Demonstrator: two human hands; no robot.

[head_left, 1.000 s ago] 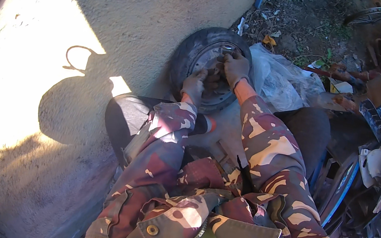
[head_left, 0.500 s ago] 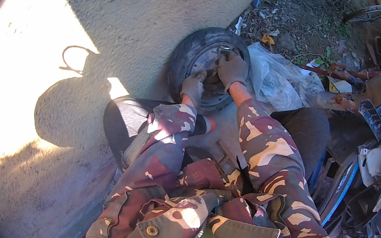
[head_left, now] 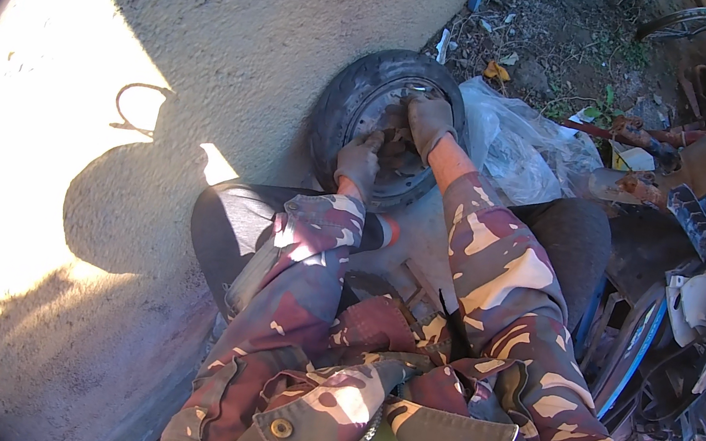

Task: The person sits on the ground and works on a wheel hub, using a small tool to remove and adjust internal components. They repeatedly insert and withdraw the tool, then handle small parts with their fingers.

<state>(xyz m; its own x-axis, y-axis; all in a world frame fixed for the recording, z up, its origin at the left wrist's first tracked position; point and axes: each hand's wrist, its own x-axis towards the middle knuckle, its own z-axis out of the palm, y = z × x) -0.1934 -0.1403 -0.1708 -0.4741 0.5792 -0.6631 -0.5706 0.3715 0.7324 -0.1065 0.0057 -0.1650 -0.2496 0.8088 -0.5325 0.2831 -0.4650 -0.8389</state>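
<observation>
Left hand (head_left: 358, 163) and right hand (head_left: 430, 125) curl at the wheel (head_left: 374, 117) (can't tell what's gripped); tyre (head_left: 332, 110) on, work seemingly unfinished.

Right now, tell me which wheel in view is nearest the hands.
The dark wheel beside the wall: the left hand and right hand are both at it. The other wheel, at the top right, has no hand near it.

Here 1 fisheye view peers down from the wearer's head, past the jacket (head_left: 342, 396) to the wheel (head_left: 371, 110), apparently near.
</observation>
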